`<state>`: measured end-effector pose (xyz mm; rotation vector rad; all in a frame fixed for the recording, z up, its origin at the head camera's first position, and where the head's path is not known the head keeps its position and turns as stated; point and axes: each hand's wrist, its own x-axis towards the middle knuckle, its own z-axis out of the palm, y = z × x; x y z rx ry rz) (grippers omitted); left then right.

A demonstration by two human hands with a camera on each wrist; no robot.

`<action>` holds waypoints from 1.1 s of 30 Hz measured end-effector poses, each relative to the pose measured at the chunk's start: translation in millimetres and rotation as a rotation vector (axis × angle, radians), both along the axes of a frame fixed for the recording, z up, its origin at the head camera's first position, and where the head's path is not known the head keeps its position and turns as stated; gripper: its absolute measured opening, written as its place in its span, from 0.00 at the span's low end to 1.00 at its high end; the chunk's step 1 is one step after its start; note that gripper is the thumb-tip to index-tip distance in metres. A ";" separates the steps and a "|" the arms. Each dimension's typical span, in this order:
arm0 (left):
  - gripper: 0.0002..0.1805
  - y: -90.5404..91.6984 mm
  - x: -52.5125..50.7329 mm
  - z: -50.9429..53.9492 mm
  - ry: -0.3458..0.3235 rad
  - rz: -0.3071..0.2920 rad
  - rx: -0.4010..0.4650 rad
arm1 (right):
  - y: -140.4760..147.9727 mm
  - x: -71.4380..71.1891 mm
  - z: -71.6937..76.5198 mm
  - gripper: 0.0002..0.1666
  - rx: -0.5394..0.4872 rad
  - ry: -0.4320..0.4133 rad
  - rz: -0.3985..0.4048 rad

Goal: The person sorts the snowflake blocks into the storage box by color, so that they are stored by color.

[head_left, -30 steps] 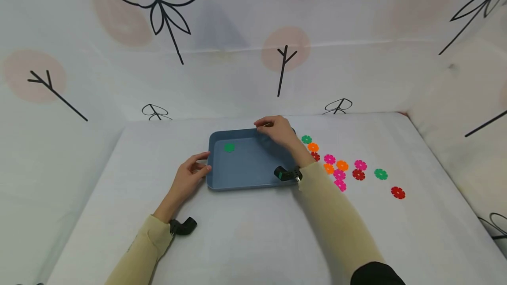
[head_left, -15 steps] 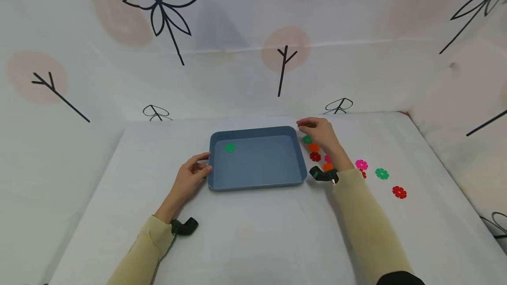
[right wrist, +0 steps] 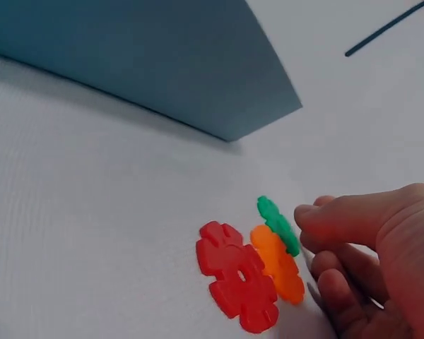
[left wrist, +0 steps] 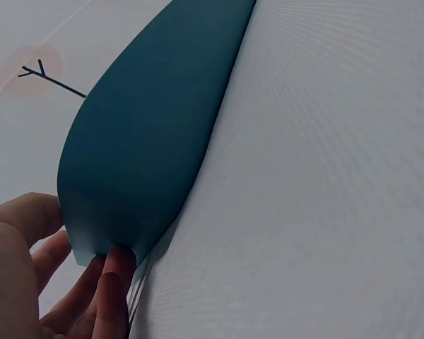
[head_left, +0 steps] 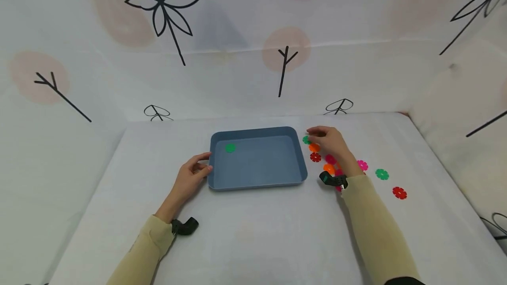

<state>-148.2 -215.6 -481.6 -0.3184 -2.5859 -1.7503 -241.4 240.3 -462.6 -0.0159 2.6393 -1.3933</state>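
A blue-grey tray (head_left: 257, 164) lies on the white cloth, with one green flower-shaped plastic disc (head_left: 230, 147) inside near its back left. At the tray's left wall, my left hand (head_left: 191, 173) touches the rim with spread, slightly bent fingers; the left wrist view shows fingertips (left wrist: 120, 258) against the wall. Right of the tray, my right hand (head_left: 330, 143) hovers low over a row of discs: green (right wrist: 278, 225), orange (right wrist: 277, 265) and red (right wrist: 238, 277). Its thumb and fingers come close to the green disc, and a small gap shows. Nothing is visible in its grasp.
Beyond these, several pink, orange and red discs lie partly hidden under the right wrist. A green disc (head_left: 382, 174) and a red disc (head_left: 399, 192) sit farther right. A patterned white cloth wall (head_left: 225, 82) rises behind the table.
My right hand has moved from over the tray's back edge rightward, then lowered toward the green disc beside the tray. The left hand stays at the tray's left wall.
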 end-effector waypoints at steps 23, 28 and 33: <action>0.25 1.2 1.7 5.1 0.014 -0.005 -0.007 | -4.7 6.3 0.3 0.21 -0.069 -0.032 -0.043; 0.25 8.1 11.5 28.6 0.007 -0.023 -0.013 | -5.2 6.2 -0.4 0.22 -0.064 -0.042 -0.060; 0.24 12.3 15.4 37.7 0.008 -0.023 -0.021 | -5.3 5.0 -0.1 0.22 -0.068 -0.057 -0.071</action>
